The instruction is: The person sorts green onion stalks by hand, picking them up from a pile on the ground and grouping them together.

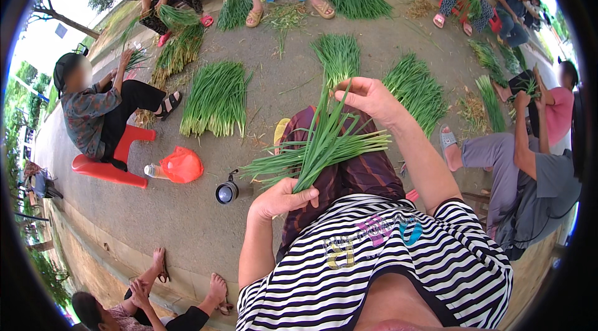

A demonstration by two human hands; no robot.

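Observation:
My left hand (285, 199) grips the lower part of a small bunch of garlic chives (320, 148) above my lap. The bunch slants up and away from me, its leaves fanning out. At its far end, my right hand (366, 99) pinches thin pieces between thumb and fingers. Across my thighs lies a second bunch of chives (364, 142), pale stalk ends to the right and leaf tips to the left. Just past my knees, a pile of chives (337, 57) rests on the pavement, its near end partly hidden by my right hand.
Larger chive piles lie left (216, 99) and right (416, 92) on the pavement. A black cylindrical flask (227, 190), an orange plastic bag (183, 165) and a bottle (155, 171) stand at left near a red stool (112, 169). Several people sit around, some handling chives.

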